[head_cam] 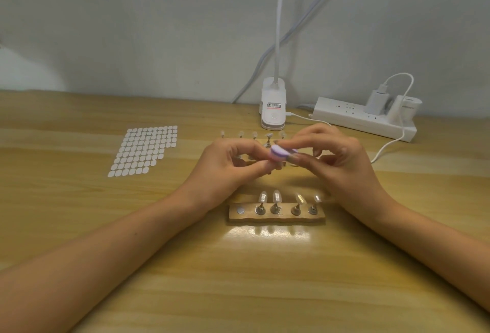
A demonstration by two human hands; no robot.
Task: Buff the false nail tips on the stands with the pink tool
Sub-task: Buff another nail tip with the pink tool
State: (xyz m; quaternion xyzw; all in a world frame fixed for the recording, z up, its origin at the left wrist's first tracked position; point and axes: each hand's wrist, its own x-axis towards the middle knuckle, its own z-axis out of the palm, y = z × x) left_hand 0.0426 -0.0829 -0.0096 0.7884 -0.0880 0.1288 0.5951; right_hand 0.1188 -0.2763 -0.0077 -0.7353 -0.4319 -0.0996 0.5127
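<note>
The right hand (342, 163) pinches the light, soft pink tool (278, 154) by its sides; what the curled left hand (225, 165) holds I cannot tell.

soft even light, glare on table (265, 266)

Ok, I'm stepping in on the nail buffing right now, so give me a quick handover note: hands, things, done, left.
Right hand: fingers pinch the pink tool, above the table.
Left hand: fingers curled against the tool; what they hold is hidden.
Near stand: four nail tips on holders, leftmost magnet bare.
Far row: five nail tips show behind the hands, their stand mostly hidden.
Done: no tip shows whether it is buffed.
Left: probably every tip, and refilling the bare magnet.
</note>
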